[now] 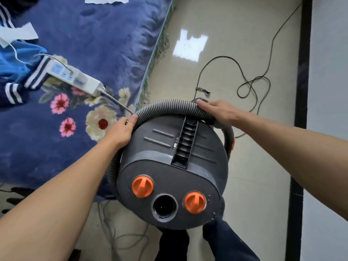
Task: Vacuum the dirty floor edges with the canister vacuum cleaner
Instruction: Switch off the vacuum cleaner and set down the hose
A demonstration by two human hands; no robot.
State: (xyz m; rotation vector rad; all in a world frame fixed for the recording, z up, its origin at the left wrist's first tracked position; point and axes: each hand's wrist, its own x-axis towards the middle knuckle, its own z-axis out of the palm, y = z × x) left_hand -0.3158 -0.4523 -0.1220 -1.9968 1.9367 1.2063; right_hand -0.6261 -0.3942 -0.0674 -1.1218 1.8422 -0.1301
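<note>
Grey canister vacuum [169, 166], hose [165, 106] wrapped round it; left grip [120, 131] and right grip [218, 112] clasp hose at 12 o'clock. Inlet [164, 206] empty; vacuuming apparently unstarted.

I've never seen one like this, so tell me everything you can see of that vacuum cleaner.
The vacuum cleaner is a dark grey plastic drum, end face toward the camera, with two orange knobs and an open round port. A ribbed grey hose loops around it; the left hand and right hand grip that hose.
</note>
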